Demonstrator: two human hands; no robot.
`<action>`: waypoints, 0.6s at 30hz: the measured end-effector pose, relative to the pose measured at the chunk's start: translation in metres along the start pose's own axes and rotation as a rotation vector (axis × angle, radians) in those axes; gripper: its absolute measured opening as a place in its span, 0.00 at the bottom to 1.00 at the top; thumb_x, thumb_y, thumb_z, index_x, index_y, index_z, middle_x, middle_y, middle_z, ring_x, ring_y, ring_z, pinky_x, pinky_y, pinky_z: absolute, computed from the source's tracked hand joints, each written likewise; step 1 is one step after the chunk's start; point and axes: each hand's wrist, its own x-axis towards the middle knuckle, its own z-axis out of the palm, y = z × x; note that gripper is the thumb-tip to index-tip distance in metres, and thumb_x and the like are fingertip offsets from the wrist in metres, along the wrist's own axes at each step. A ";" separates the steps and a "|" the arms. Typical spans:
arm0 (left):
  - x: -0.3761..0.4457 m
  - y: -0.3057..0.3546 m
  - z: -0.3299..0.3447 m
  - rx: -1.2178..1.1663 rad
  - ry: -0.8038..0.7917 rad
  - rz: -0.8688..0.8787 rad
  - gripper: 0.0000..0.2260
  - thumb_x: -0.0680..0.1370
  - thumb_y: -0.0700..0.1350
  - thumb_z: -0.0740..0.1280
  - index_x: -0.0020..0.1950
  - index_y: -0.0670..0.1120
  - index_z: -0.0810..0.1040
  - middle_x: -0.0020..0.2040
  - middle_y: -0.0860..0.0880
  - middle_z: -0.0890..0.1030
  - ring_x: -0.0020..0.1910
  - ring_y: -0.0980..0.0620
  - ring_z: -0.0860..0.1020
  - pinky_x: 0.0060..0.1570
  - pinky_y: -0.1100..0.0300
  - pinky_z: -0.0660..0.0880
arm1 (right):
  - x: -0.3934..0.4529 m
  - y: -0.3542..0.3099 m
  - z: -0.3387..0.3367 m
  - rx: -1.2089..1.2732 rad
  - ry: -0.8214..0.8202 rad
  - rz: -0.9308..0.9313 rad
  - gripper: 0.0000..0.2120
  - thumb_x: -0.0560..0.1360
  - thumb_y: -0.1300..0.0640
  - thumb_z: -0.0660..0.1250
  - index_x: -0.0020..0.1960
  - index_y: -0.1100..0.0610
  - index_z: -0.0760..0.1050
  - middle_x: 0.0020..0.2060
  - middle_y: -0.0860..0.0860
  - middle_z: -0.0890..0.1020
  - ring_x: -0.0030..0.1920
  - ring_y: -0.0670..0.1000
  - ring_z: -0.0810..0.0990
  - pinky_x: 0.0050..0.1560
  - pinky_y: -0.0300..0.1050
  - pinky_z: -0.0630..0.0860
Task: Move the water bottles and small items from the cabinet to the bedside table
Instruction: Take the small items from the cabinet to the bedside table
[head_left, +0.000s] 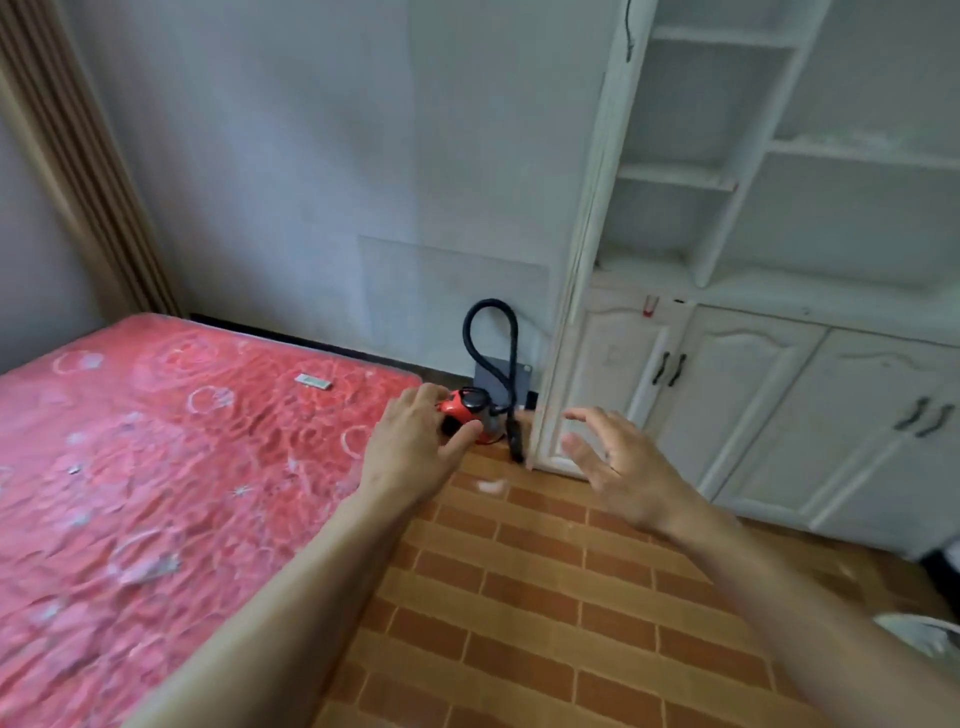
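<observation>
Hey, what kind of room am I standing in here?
Most likely a bedroom in a home. A bed with a red patterned cover fills the left side, a white cabinet with open shelves and lower doors lines the right wall, and a small red vacuum sits on the tiled floor between them.

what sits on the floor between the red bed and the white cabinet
In the head view, a red vacuum cleaner with a looped black hose stands by the wall between the bed and the cabinet; otherwise bare brick-pattern floor.

Both hands empty, fingers spread, left hand (415, 449), right hand (618, 470), white cabinet (753, 364).
</observation>
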 end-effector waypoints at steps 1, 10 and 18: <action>0.007 0.009 0.008 -0.015 -0.014 0.025 0.24 0.76 0.63 0.66 0.65 0.50 0.73 0.58 0.50 0.77 0.58 0.49 0.75 0.56 0.52 0.74 | -0.004 0.006 -0.008 0.005 0.018 0.028 0.27 0.79 0.36 0.52 0.72 0.49 0.67 0.68 0.48 0.73 0.68 0.47 0.70 0.67 0.46 0.67; 0.046 0.111 0.087 -0.097 -0.142 0.215 0.26 0.77 0.65 0.64 0.68 0.51 0.72 0.63 0.52 0.77 0.62 0.52 0.74 0.59 0.51 0.76 | -0.026 0.090 -0.082 0.001 0.205 0.191 0.29 0.78 0.33 0.51 0.72 0.48 0.66 0.69 0.45 0.72 0.69 0.47 0.69 0.69 0.51 0.68; 0.084 0.192 0.146 -0.063 -0.189 0.248 0.25 0.77 0.63 0.65 0.69 0.50 0.72 0.65 0.52 0.76 0.62 0.54 0.75 0.60 0.53 0.75 | -0.018 0.179 -0.142 0.068 0.266 0.233 0.28 0.79 0.34 0.51 0.74 0.46 0.63 0.72 0.45 0.69 0.71 0.46 0.67 0.70 0.52 0.68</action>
